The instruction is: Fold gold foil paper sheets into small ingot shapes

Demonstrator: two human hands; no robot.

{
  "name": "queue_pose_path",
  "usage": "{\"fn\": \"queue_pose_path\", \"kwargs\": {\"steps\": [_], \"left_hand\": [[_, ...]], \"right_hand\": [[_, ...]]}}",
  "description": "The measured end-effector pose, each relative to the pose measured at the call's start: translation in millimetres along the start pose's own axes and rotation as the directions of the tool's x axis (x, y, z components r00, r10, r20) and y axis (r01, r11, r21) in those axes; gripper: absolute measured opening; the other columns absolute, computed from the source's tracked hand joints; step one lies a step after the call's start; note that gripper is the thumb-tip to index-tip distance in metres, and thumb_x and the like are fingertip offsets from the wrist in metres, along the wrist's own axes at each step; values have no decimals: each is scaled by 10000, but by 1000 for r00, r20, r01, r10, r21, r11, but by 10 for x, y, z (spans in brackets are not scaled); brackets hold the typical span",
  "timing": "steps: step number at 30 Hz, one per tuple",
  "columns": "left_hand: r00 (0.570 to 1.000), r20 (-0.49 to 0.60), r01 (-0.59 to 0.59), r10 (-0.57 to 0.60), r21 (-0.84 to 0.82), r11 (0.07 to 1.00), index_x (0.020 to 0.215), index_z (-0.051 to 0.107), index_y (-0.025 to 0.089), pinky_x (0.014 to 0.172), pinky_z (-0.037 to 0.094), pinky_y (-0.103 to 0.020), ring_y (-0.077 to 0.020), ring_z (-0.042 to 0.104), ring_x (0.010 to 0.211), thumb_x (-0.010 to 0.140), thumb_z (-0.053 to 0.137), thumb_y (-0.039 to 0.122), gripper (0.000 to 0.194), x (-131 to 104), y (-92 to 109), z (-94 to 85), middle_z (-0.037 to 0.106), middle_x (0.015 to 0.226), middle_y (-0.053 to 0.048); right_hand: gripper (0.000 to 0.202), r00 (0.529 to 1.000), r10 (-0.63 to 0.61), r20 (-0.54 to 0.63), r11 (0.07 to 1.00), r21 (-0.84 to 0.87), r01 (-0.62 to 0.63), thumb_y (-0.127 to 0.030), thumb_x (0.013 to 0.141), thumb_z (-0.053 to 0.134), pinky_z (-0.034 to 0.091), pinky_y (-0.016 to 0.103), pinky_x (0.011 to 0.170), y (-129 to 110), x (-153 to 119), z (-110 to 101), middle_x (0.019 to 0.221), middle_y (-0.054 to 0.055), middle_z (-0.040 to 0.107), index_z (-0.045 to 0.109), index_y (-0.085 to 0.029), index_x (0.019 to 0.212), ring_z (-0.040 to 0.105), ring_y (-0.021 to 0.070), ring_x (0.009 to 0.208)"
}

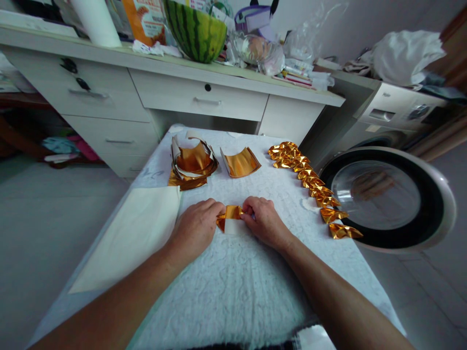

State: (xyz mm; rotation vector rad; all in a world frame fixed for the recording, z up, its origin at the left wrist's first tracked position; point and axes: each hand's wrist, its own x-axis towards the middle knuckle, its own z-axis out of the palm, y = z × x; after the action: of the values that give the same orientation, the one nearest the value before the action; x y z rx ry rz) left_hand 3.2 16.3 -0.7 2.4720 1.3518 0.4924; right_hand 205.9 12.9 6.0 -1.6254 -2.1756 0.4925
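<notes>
A small sheet of gold foil paper, with a pale lower part showing, lies between my hands at the middle of the cloth-covered table. My left hand pinches its left end, where a corner is folded down. On the right end, my right hand is closed with thumb and fingers together. Beyond them sit a curled stack of gold sheets and a smaller curved stack. Several folded gold pieces form a curving row on the right side of the table.
A pale flat sheet lies at the table's left. Behind stands a white desk bearing a cut watermelon and clutter. The open round door of a washing machine is beside the table's right edge.
</notes>
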Motion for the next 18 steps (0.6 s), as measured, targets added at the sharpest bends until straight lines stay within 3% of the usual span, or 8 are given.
{"fn": "queue_pose_path", "kwargs": {"steps": [13,16,18], "left_hand": [[998,41,-45,40,118,992,937,646,189,836,454,-377,-221,575,914,875,431,71,254,8,38,4,614,917,-57],[999,13,-44,43,104,994,959,640,173,857,461,-373,-220,558,922,909,449,133,202,-10,69,29,597,924,-63],[999,1,-44,44,78,996,988,635,166,855,467,-370,-220,548,928,921,461,159,186,-17,82,45,587,937,-65]], "right_hand": [[188,964,-222,144,975,56,216,-33,820,505,366,292,817,66,-64,-169,872,21,610,617,-184,838,528,157,865],[137,944,-257,205,966,57,250,-99,799,592,374,307,828,63,-92,-230,924,33,589,614,-188,901,511,176,895],[205,939,-251,235,967,29,252,-190,755,679,377,331,838,43,-110,-252,966,46,570,597,-185,942,492,199,913]]}}
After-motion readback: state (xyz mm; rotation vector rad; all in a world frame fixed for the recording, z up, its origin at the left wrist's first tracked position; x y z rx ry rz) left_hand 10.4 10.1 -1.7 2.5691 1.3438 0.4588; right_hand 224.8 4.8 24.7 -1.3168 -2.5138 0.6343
